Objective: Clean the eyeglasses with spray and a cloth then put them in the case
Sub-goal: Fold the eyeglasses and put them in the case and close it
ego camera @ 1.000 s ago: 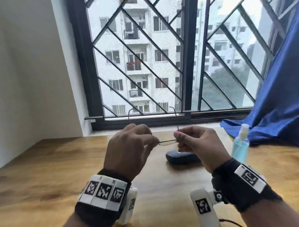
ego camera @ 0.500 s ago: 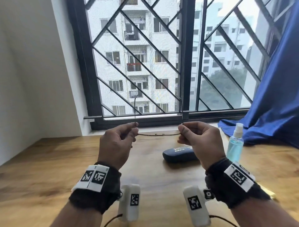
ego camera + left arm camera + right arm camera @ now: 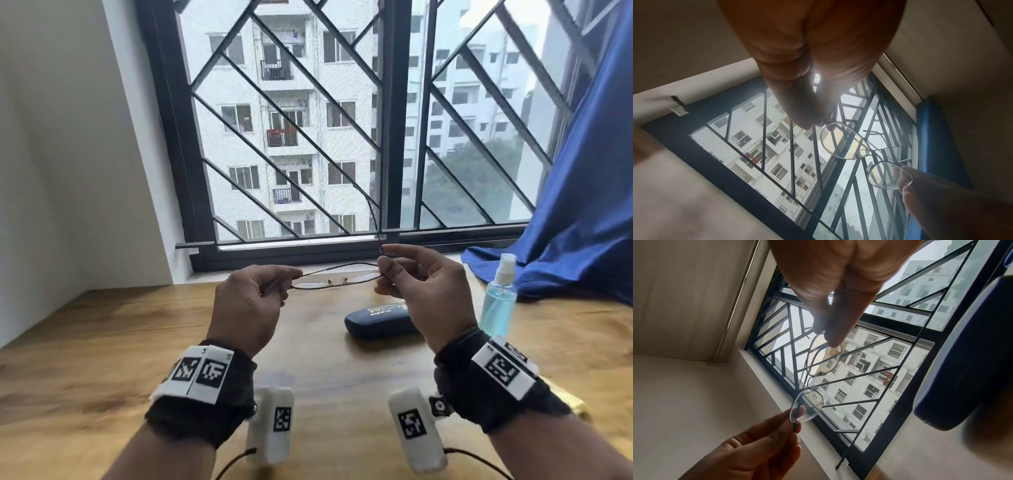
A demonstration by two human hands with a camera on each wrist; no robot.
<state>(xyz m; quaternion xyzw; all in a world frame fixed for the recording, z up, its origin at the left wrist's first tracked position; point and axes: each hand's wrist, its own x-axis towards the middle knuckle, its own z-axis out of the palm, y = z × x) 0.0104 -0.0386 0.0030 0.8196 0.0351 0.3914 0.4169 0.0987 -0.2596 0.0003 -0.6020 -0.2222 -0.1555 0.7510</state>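
Thin metal-framed eyeglasses [image 3: 337,282] hang level above the wooden table [image 3: 102,377], held between both hands. My left hand [image 3: 291,279] pinches the frame's left end; its temple lies folded across the lenses. My right hand [image 3: 385,270] pinches the right hinge, and that temple [image 3: 374,219] stands straight up. The left wrist view shows both lenses [image 3: 846,146] below my left fingertips [image 3: 809,125]. In the right wrist view the lenses [image 3: 824,358] hang under my right fingertips [image 3: 830,339]. A closed dark blue case [image 3: 380,322] lies under my right hand, and a spray bottle [image 3: 498,301] of blue liquid stands to its right.
Blue fabric [image 3: 565,240] hangs at the right of the barred window [image 3: 308,137] and spills onto the table behind the bottle. A white wall [image 3: 68,171] bounds the left side. Something yellow [image 3: 577,407] shows at the table's right edge by my right wrist.
The left temple, upright half a second ago, now lies folded across the frame. The right temple still stands up. Both hands stay at the frame's ends.
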